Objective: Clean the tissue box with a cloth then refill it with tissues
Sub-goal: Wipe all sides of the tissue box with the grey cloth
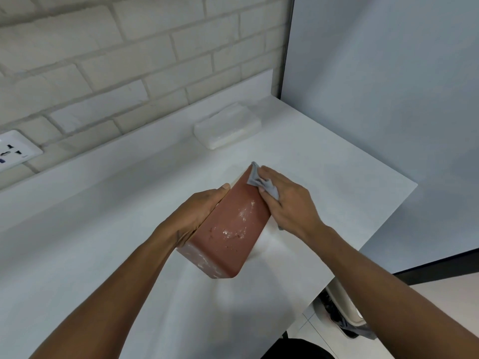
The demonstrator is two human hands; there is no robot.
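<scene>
Box (230, 229), reddish-brown, is at mid-desk between both hands, its long axis running away from the person and leaning a little right. Cannot tell whether the near end rests on the desk (103, 203) or is lifted clear. Left hand (199, 211) grips the box's left flank, thumb hooked over the upper edge; its fingers are hidden behind. Right hand (287, 203) is on the opposite flank near the far end and holds a grey cloth (255, 178) bunched against the box, fingers laid over it and the thumb pinching a fold. White smears (241, 221) cover the broad upward face and the near end, so wiping looks only partly done. The smears lie nearer the person than the cloth, so the next stroke probably means drawing the right hand back along the long axis while the left braces. A wrapped tissue pack (228, 128) lies well apart by the wall, unopened as far as can be seen. A socket (15, 151) sits at far left.
</scene>
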